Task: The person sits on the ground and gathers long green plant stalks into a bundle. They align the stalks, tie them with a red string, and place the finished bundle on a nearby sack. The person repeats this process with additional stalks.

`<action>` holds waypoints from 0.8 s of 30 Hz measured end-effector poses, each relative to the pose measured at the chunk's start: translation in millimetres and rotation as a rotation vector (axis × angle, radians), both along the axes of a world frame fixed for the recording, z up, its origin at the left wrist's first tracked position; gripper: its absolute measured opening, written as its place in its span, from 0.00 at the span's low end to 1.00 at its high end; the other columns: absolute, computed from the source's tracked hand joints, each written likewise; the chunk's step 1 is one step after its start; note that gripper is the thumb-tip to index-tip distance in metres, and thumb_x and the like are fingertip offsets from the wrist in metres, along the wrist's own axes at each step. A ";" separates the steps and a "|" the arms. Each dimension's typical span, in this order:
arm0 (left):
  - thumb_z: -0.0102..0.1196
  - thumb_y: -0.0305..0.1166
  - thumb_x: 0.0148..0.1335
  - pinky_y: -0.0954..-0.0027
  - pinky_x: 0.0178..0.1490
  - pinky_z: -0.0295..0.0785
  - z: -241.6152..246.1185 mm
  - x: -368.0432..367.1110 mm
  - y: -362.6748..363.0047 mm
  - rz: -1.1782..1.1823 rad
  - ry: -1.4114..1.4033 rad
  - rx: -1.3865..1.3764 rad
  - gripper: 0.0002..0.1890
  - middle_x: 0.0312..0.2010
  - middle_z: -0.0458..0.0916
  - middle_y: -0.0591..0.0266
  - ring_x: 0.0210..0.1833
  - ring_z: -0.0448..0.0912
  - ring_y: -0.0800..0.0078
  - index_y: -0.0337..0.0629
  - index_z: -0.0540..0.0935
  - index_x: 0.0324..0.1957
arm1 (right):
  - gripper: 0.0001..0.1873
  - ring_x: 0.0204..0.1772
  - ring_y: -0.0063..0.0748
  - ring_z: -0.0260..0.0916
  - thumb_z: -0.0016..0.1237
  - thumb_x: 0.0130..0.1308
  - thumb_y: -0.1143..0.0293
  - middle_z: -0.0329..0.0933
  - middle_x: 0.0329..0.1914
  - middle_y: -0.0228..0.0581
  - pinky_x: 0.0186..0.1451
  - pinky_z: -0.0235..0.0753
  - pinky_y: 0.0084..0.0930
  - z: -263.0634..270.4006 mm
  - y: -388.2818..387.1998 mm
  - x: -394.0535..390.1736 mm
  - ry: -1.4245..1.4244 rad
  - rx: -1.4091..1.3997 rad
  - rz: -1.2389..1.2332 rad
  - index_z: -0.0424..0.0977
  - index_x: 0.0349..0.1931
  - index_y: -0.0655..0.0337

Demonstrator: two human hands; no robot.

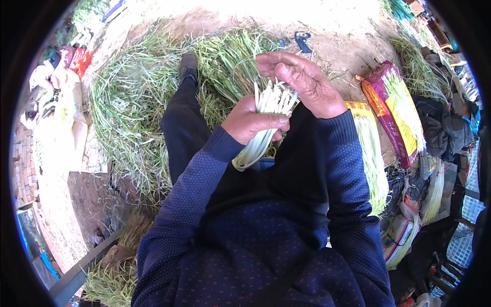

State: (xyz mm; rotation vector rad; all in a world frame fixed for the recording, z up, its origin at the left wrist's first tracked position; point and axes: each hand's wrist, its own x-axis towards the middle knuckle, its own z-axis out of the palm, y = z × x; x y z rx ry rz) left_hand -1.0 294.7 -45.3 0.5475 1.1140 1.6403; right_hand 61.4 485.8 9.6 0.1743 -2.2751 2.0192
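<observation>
My left hand (257, 122) is closed around a bunch of pale, blanched leafy stalks (251, 150), perhaps chives, in front of my lap. The bunch's white cut ends point up and away from me, and its lower part bends towards my legs. Just beyond those ends is my right hand (307, 83), its fingers stretched out and the thumb apart, with nothing seen in its grasp. Whether its palm touches the stalk ends I cannot tell. Beside my right forearm lies a long bundle of pale yellow-green stalks (369, 157) on yellow printed material.
A wide heap of loose green leaves (130, 115) surrounds my outstretched left shoe (188, 66). To the right, another stalk bundle (402, 103) rests on a purple and yellow printed sack (387, 130). Another person (454, 124) is at the far right. A dark strap (303, 41) lies ahead.
</observation>
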 end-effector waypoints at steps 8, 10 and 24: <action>0.67 0.27 0.68 0.67 0.42 0.88 0.7 -1.7 -6.0 0.065 -0.055 -0.006 0.16 0.44 0.86 0.55 0.42 0.88 0.70 0.32 0.82 0.55 | 0.15 0.40 0.13 0.72 0.57 0.77 0.64 0.81 0.41 0.24 0.45 0.72 0.15 -14.1 0.3 40.0 -0.100 -0.095 -0.216 0.82 0.57 0.63; 0.67 0.27 0.68 0.66 0.43 0.89 -3.6 -4.7 -5.4 0.050 -0.052 -0.015 0.17 0.46 0.86 0.55 0.43 0.88 0.69 0.33 0.81 0.57 | 0.09 0.34 0.10 0.68 0.57 0.77 0.67 0.79 0.36 0.21 0.37 0.69 0.13 -23.0 -4.1 45.2 -0.090 -0.154 -0.258 0.82 0.50 0.60; 0.65 0.26 0.69 0.65 0.45 0.89 5.5 1.2 -5.3 0.047 -0.044 0.015 0.18 0.47 0.86 0.55 0.48 0.88 0.67 0.34 0.81 0.59 | 0.05 0.30 0.14 0.70 0.47 0.73 0.80 0.77 0.32 0.26 0.34 0.71 0.16 -26.8 -21.5 42.3 -0.111 -0.223 -0.359 0.78 0.40 0.62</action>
